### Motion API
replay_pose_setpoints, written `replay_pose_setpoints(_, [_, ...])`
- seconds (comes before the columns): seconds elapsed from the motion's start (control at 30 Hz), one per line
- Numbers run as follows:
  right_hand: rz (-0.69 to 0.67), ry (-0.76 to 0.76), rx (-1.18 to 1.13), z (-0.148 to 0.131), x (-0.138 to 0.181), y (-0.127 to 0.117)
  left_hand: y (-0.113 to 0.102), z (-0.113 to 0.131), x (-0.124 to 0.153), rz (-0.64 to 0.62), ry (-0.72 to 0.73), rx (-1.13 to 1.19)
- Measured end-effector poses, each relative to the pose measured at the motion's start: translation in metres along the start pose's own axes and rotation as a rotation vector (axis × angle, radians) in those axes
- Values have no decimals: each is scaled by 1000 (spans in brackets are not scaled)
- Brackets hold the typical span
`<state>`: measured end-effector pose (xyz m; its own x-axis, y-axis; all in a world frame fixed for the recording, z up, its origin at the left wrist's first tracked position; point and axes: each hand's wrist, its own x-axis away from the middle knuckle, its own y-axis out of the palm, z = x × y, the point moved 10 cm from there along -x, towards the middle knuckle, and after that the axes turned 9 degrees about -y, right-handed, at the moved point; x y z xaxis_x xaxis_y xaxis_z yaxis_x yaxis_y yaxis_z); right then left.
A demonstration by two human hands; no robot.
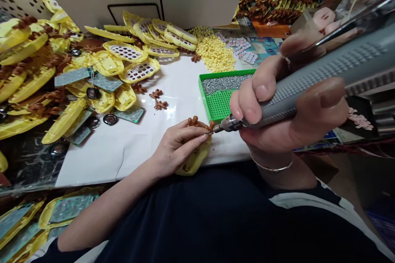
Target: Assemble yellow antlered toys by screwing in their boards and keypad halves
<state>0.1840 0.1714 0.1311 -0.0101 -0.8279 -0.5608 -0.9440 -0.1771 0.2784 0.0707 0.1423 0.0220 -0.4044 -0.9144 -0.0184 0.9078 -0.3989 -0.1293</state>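
Observation:
My right hand [277,102] is wrapped round a grey electric screwdriver [314,65], which slants down to the left. Its bit reaches the fingertips of my left hand [182,144]. Between those fingers is a yellow plastic shell [196,158] with brown antler-like parts [194,121] sticking up past them. The fingers cover much of the shell, and whether a screw sits at the bit I cannot tell. Just beyond the hands lies a green perforated tray [217,104] with many small silver screws [225,84] along its far side.
Yellow shells, circuit boards [72,77] and small black speakers [110,119] are heaped at left. Loose brown antler pieces [159,99] lie mid-table. Small yellow parts [216,51] and pale pieces [242,47] are piled behind the tray. More boards in shells [72,207] sit below the table edge.

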Motion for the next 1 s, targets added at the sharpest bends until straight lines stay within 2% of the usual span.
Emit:
replay_pose_setpoints(0.13, [91,11,-37,2,-1,-2,-2,-6,2,0,-94,13])
replay_pose_setpoints(0.23, [151,-22,-60,-3,-2,-5,4,-16,5,-56,-211,120])
replay_pose_setpoints(0.37, [45,48,17,-2,-2,3,9,-21,6,-72,-263,197])
replay_pose_setpoints(0.53, [0,150,82,11,10,12,5,-13,5,-32,-239,49])
replay_pose_setpoints(0.63, [7,143,46,11,13,17,6,-14,7,-84,-264,38])
replay_pose_setpoints(0.77, [46,112,48,7,10,13,4,-21,8,-90,-299,188])
replay_pose_setpoints(0.9, [-108,76,95,7,7,15,7,-27,8,-101,-352,271])
replay_pose_setpoints(1.0, [-136,66,127,10,6,9,8,-32,9,-100,-374,301])
